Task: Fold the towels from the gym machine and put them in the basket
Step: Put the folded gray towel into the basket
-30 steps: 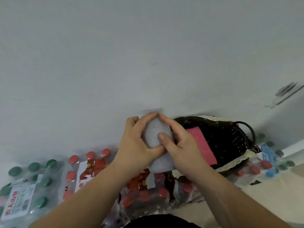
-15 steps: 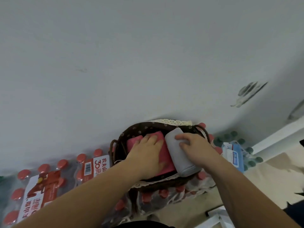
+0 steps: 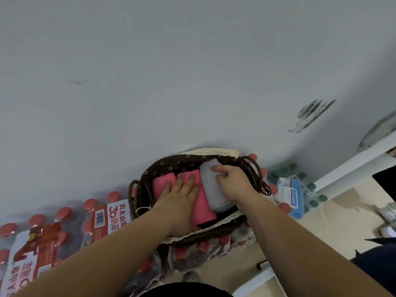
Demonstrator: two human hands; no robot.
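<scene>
Basket (image 3: 169, 166), lower centre of frame, set on shrink-wrapped bottle packs (image 3: 102, 217). Contents: two pink towels (image 3: 202, 209), rolled, side by side; one grey towel (image 3: 212, 194), rolled, against the right wall. Left hand (image 3: 180, 196) — fingers straight, slightly apart, pressing flat on the pink rolls. Right hand (image 3: 232, 181) — fingers curled over the grey roll's far end, gripping it. Risks, as judged: grey roll springs loose on release if not wedged; hard downward pressure rocks the basket on its uneven base.
</scene>
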